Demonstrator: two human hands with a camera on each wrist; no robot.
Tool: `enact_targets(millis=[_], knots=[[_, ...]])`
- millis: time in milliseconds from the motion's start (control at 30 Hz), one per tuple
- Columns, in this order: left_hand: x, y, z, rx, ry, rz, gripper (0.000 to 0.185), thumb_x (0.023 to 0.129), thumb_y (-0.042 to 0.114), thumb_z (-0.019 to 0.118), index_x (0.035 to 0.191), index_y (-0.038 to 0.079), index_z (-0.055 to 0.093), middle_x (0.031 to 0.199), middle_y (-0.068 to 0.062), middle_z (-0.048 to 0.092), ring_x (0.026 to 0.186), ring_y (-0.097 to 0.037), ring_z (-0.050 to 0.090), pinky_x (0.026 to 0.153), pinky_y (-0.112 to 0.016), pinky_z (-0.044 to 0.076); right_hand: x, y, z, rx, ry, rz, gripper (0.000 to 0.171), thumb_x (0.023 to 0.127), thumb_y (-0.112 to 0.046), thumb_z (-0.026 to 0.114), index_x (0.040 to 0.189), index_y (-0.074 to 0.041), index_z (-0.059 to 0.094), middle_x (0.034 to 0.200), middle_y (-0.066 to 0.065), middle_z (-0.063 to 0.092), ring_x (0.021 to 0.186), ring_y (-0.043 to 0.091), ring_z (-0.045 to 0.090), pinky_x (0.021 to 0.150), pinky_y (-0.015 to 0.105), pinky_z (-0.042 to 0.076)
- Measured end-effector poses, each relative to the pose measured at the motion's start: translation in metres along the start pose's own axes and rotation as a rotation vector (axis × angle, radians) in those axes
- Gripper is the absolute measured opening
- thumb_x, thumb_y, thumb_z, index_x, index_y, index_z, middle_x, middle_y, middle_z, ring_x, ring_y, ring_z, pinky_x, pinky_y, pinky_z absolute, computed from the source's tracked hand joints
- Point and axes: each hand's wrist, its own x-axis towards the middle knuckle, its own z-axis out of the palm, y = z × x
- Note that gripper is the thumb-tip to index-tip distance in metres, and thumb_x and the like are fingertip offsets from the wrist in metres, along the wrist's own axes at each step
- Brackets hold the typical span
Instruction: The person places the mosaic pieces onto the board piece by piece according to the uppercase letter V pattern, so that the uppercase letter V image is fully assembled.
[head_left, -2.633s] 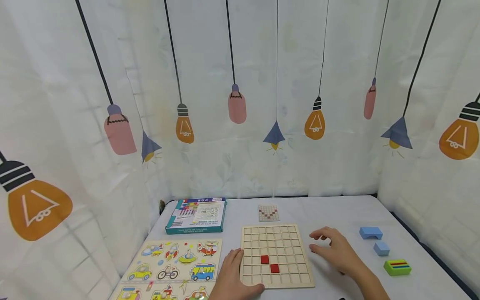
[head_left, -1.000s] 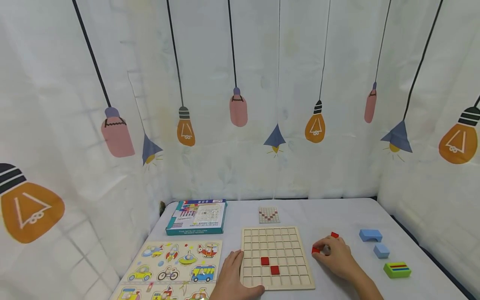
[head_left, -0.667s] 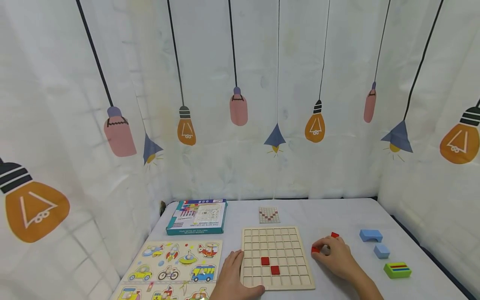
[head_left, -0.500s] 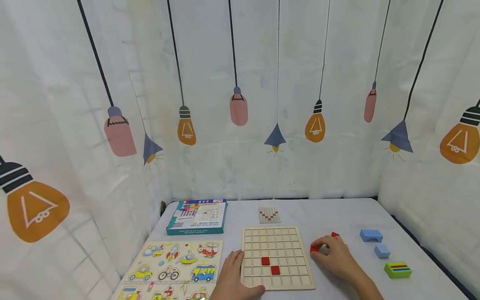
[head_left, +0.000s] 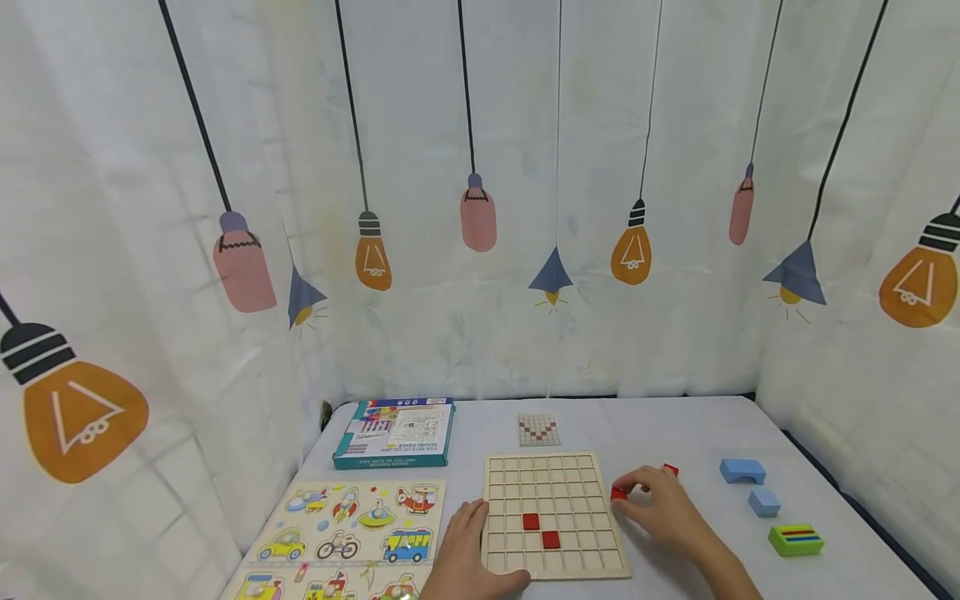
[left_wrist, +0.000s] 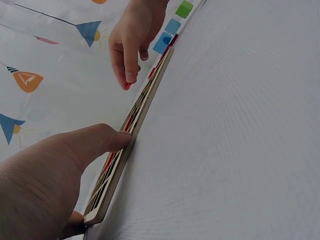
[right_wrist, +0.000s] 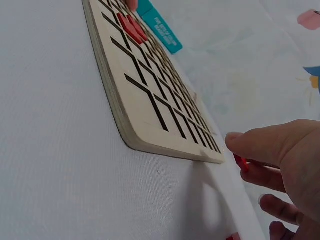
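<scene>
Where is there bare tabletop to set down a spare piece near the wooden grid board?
Bare cloth lies behind the wooden grid board, right of the small pattern card, up to the blue arch block. The board's right edge is crowded: the right hand pinches a red square tile. The vehicle puzzle fills the left.

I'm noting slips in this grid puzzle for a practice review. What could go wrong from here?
The right hand pinches a small red cube only at the fingertips beside the wooden grid board; it could slip and roll off. The cells are narrow, so it may land tilted or in the wrong cell beside the two red cubes already set. A spare red cube behind the hand could get knocked.
</scene>
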Motion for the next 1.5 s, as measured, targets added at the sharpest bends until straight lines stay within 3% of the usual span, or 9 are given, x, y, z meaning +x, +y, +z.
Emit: enact_targets(millis=[133, 267, 467, 1000, 1500], knots=[[0.0, 0.0, 0.0, 0.003, 0.004, 0.005, 0.128, 0.072, 0.073, 0.091, 0.166, -0.001, 0.045, 0.169, -0.018, 0.046, 0.159, -0.048, 0.039, 0.124, -0.077, 0.041, 0.001, -0.007, 0.002, 0.017, -0.015, 0.01, 0.02, 0.091, -0.023, 0.093, 0.109, -0.026, 0.084, 0.102, -0.015, 0.075, 0.109, 0.014, 0.062, 0.105, 0.047, 0.053], [-0.001, 0.0, -0.001, 0.006, 0.004, 0.006, 0.127, 0.073, 0.073, 0.091, 0.166, -0.001, 0.046, 0.169, -0.018, 0.046, 0.159, -0.049, 0.039, 0.125, -0.077, 0.041, 0.004, -0.014, 0.005, 0.021, -0.025, 0.036, 0.02, 0.092, -0.024, 0.093, 0.109, -0.028, 0.084, 0.103, -0.016, 0.073, 0.111, 0.016, 0.055, 0.096, 0.04, 0.053], [-0.001, 0.001, -0.001, 0.008, -0.003, -0.005, 0.128, 0.073, 0.074, 0.09, 0.166, 0.0, 0.045, 0.17, -0.018, 0.045, 0.16, -0.049, 0.038, 0.126, -0.078, 0.039, 0.006, -0.022, 0.011, 0.024, -0.027, 0.048, 0.02, 0.09, -0.023, 0.094, 0.106, -0.029, 0.084, 0.101, -0.016, 0.072, 0.111, 0.017, 0.055, 0.095, 0.037, 0.052], [-0.002, 0.001, 0.0, 0.015, 0.012, 0.004, 0.128, 0.072, 0.076, 0.09, 0.166, 0.0, 0.046, 0.169, -0.017, 0.046, 0.159, -0.048, 0.04, 0.125, -0.076, 0.041, 0.01, -0.041, 0.032, 0.07, -0.068, -0.044, 0.019, 0.09, -0.029, 0.094, 0.106, -0.027, 0.085, 0.099, -0.017, 0.072, 0.11, 0.019, 0.055, 0.089, 0.036, 0.052], [-0.002, -0.001, 0.001, 0.024, 0.007, -0.012, 0.128, 0.072, 0.075, 0.091, 0.166, 0.001, 0.046, 0.17, -0.017, 0.045, 0.16, -0.049, 0.039, 0.125, -0.077, 0.041, 0.015, -0.056, 0.058, 0.06, -0.119, -0.127, 0.019, 0.092, -0.033, 0.093, 0.108, -0.028, 0.086, 0.106, -0.02, 0.074, 0.112, 0.015, 0.055, 0.093, 0.034, 0.056]])
